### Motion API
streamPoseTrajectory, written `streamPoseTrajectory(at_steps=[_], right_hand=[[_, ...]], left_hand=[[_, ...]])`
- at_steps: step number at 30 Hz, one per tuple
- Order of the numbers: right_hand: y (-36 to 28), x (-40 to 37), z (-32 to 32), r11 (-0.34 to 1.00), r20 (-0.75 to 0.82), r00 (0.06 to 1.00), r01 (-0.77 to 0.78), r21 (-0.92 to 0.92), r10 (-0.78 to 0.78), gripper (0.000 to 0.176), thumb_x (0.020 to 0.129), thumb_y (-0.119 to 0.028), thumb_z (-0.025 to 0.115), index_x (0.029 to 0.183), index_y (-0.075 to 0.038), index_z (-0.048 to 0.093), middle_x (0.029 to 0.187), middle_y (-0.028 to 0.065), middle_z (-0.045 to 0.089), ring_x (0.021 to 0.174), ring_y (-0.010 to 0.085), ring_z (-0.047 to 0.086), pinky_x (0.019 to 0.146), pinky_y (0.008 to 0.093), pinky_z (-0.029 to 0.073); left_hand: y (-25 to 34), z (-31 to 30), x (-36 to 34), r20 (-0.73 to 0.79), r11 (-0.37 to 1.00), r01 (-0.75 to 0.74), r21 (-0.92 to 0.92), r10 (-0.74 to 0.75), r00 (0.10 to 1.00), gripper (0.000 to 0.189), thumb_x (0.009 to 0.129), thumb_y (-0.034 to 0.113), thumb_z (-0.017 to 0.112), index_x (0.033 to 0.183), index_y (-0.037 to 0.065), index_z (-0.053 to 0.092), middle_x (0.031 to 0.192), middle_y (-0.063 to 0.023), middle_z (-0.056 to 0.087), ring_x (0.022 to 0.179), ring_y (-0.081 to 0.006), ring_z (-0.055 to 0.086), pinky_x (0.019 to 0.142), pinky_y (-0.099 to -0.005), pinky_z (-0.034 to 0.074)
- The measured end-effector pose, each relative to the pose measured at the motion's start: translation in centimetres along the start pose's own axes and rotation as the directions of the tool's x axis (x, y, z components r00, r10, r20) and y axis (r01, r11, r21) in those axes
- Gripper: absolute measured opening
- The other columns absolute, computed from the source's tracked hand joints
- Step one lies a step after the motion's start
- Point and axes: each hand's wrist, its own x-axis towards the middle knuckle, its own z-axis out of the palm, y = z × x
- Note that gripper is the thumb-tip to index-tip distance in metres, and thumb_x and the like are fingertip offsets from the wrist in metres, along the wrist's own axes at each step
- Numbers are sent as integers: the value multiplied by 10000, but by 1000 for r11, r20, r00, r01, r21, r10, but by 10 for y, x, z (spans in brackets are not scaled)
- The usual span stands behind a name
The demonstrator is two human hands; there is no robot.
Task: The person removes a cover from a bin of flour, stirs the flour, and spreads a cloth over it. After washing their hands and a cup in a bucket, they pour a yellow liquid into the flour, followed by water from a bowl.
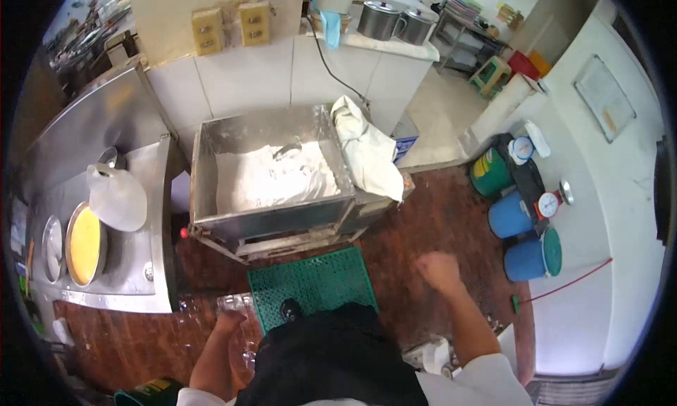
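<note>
My right hand (pixel 438 271) hangs over the brown floor, right of the green mat, blurred, with its fingers curled and hard to make out. Low at the left, my left hand (pixel 230 321) is beside the mat's left edge, its fingers also indistinct. Neither hand touches the metal bin (pixel 282 219) in front of me. White flour (pixel 282 177) lies heaped inside the bin, with a metal scoop (pixel 288 151) partly sunk in it. A white cloth (pixel 367 149) drapes over the bin's right side.
A steel counter (pixel 134 265) at left holds a bowl of yellow contents (pixel 84 245) and a translucent jug (pixel 118 198). The green mat (pixel 314 283) lies before the bin. Blue barrels (pixel 525 259) and a scale (pixel 547 204) stand along the right wall. Metal pots (pixel 379 21) sit on the ledge.
</note>
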Motion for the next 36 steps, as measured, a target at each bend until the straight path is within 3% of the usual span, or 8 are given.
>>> streamPoseTrajectory(at_steps=[2, 9, 13, 15, 19, 27, 33, 36], right_hand=[[15, 36, 6, 942, -45, 972, -211, 261, 230, 258, 801, -197, 664, 1055, -149, 659, 969, 125, 665, 885, 304, 638, 767, 381, 517], [37, 197, 8, 999, -199, 980, -36, -36, 29, 259, 791, -179, 638, 1043, -119, 651, 993, 114, 632, 914, 296, 622, 771, 408, 512], [55, 260, 12, 982, 97, 992, 91, -164, -76, 274, 784, -208, 610, 1037, -110, 647, 984, 127, 645, 928, 304, 622, 784, 422, 505], [50, 286, -13, 988, 370, 927, 107, -116, -57, 306, 759, -236, 649, 1029, -94, 639, 987, 139, 652, 927, 315, 625, 801, 428, 494], [49, 316, -35, 922, 252, 891, 386, 16, -377, 321, 723, -233, 721, 996, -90, 632, 981, 140, 646, 916, 324, 626, 796, 431, 488], [46, 356, -17, 896, 412, 810, 442, 39, -418, 132, 750, -221, 654, 790, -95, 659, 810, 108, 667, 792, 318, 637, 701, 423, 501], [-4, 445, -114, 962, -66, 962, 270, 52, -266, 124, 787, -210, 624, 813, -97, 668, 839, 122, 671, 801, 308, 647, 700, 415, 506], [-8, 497, -39, 990, -146, 984, 116, 82, -103, 164, 830, -245, 607, 879, -94, 651, 892, 146, 666, 875, 352, 633, 744, 445, 501]], left_hand=[[11, -34, 9, -197, 416, -48, -908, -323, 926, 360, 863, 338, 575, 1033, 33, 661, 1054, -168, 659, 933, -289, 646, 777, -379, 512], [14, -3, 37, -193, 261, -21, -965, -654, 731, 292, 793, 270, 684, 899, 0, 647, 800, -125, 671, 752, -223, 645, 727, -333, 509], [56, -3, 2, 169, 230, 356, -905, -576, 800, 344, 816, 348, 664, 923, 21, 665, 808, -112, 669, 737, -216, 635, 698, -351, 507], [98, -31, -5, 393, -59, 442, -895, -572, 720, 340, 812, 352, 680, 946, 40, 682, 810, -93, 669, 728, -187, 627, 658, -347, 504], [140, -45, 1, 249, -34, 293, -955, -627, 738, 322, 784, 333, 714, 935, 49, 694, 805, -71, 667, 718, -155, 614, 640, -328, 500], [150, -49, 8, 258, -226, 146, -963, -621, 740, 194, 785, 228, 689, 854, 48, 715, 701, -57, 656, 590, -140, 593, 536, -296, 467], [137, -60, 2, 363, -312, 188, -931, -756, 545, 259, 772, 213, 703, 927, 7, 705, 732, -70, 667, 608, -131, 595, 549, -295, 474], [144, -82, 7, 359, -295, 205, -933, -745, 563, 279, 766, 228, 714, 938, 8, 701, 748, -72, 670, 631, -130, 601, 575, -295, 481]])
